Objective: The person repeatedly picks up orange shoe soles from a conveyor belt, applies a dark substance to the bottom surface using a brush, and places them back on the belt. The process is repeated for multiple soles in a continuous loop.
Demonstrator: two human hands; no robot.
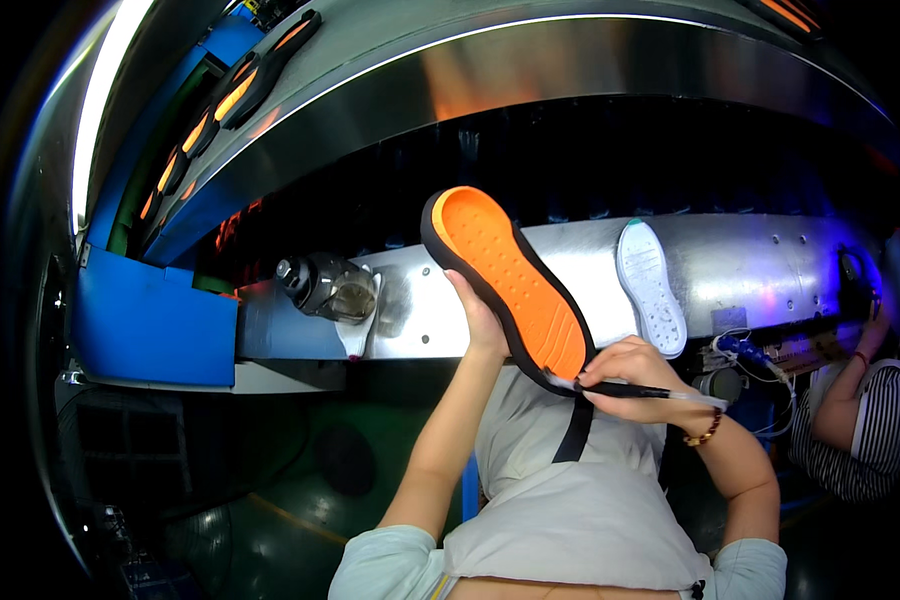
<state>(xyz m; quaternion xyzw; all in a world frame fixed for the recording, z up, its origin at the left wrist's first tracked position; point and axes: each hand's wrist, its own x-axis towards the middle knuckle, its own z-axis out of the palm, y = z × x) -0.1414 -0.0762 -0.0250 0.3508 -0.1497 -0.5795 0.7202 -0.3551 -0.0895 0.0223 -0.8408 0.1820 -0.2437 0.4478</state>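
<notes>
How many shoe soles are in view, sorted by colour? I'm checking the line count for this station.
Orange and black soles: 1, the one in the left hand, its heel end at the brush held in the right hand — sole.
White soles: 1, on the metal conveyor ledge — white sole.
Total: 2

The shoe sole (510,285) stood tilted in front of the metal shelf (750,265), with the left hand (480,325) behind its lower half and the right hand (630,375) at its lower end, holding a brush (650,393) against it. A second sole (650,288) lay on the shelf to the right. A jar (325,285) sat at the shelf's left end, a bin (155,320) left of it. Another person's arm (850,390) was at the far right.
</notes>
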